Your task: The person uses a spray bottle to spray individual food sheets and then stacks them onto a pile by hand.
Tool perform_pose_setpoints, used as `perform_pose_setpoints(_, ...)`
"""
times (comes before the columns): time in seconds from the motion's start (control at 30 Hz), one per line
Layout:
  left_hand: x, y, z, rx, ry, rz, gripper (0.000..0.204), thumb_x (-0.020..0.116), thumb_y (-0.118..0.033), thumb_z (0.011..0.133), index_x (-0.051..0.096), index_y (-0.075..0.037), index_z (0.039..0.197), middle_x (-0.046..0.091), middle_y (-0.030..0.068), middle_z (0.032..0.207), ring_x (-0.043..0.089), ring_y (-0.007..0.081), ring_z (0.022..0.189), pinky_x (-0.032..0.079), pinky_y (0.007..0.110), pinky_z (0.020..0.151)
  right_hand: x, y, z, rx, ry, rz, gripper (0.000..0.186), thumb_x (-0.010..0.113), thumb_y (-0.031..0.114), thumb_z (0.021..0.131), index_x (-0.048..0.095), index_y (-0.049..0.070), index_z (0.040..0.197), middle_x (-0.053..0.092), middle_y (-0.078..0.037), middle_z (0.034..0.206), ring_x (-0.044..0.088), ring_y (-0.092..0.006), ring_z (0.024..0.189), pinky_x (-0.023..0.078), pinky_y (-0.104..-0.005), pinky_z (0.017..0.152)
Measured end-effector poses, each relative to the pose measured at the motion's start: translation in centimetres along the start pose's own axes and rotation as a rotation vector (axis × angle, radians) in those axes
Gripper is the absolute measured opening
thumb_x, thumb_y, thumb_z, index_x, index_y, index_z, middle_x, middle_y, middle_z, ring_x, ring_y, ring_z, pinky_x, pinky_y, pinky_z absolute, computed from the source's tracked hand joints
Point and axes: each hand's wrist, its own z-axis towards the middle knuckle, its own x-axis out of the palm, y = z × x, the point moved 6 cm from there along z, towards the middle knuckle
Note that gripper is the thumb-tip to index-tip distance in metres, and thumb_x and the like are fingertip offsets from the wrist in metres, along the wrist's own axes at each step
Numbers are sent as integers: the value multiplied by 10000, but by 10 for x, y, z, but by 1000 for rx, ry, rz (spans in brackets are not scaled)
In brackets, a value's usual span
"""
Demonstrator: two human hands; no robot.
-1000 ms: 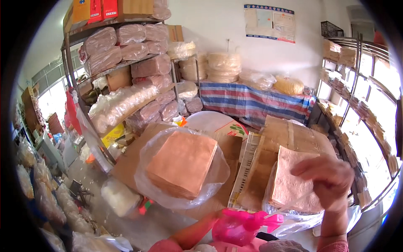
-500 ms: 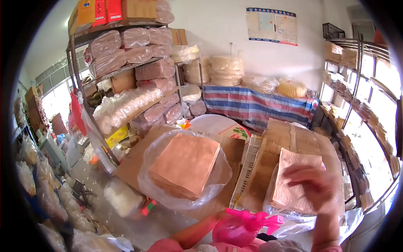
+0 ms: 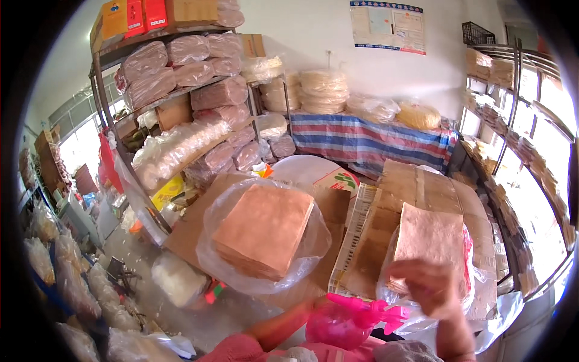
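Observation:
My right hand (image 3: 431,289), slightly blurred, is over the near edge of the right stack of thin pinkish-brown sheets (image 3: 429,232), with fingers stretched to the left and nothing visible in them. Whether it touches the sheets I cannot tell. A pink spray bottle (image 3: 339,326) is close in front of me at the bottom. My left hand (image 3: 318,303) is at its neck, closed on it, with the fingers mostly hidden behind the bottle. A taller stack of similar brown sheets (image 3: 265,226) lies on a clear plastic bag (image 3: 208,241) to the left.
Flattened cardboard (image 3: 365,268) lies under both stacks. At the left stands a metal rack (image 3: 99,90) loaded with wrapped brown bundles (image 3: 148,63). Another rack (image 3: 512,114) with packages runs along the right. Behind is a bench draped in striped cloth (image 3: 362,142). Plastic bags (image 3: 175,280) are on the floor.
My right hand has moved down and left, from over the middle of the right stack to its near edge, uncovering most of the top sheet. My left hand stays at the spray bottle.

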Motion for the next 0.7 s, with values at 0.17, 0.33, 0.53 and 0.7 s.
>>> perform_pose_setpoints(0.17,5,-1,18,2,38,5,270,458,-197,927,590,-5,1063,590,104,1048,562,176,930,452,297,793,31,-43,-29,210,215,62,337,543,-77,701,634,-14,1019,653,-168,987,650,-257,880,525,-320,723)
perform_pose_setpoints(0.33,9,2,10,2,-3,-16,272,458,-201,928,593,-4,1058,595,104,1040,565,174,924,453,295,790,-68,31,16,80,-327,105,243,450,-150,615,610,-29,752,641,-170,947,641,-217,817,512,-281,720)
perform_pose_setpoints(0.53,14,1,28,-9,52,-9,274,459,-206,928,595,-4,1052,600,103,1031,570,172,918,455,293,786,33,-42,-45,197,227,86,368,507,-95,727,607,12,1065,633,-168,1016,650,-271,858,519,-320,691)
perform_pose_setpoints(0.7,25,0,34,-40,55,2,275,460,-210,928,597,-3,1047,605,103,1024,573,171,913,457,292,782,-60,-15,-28,-75,-127,295,308,485,-93,754,621,10,1011,639,-218,985,646,-293,851,522,-332,730)
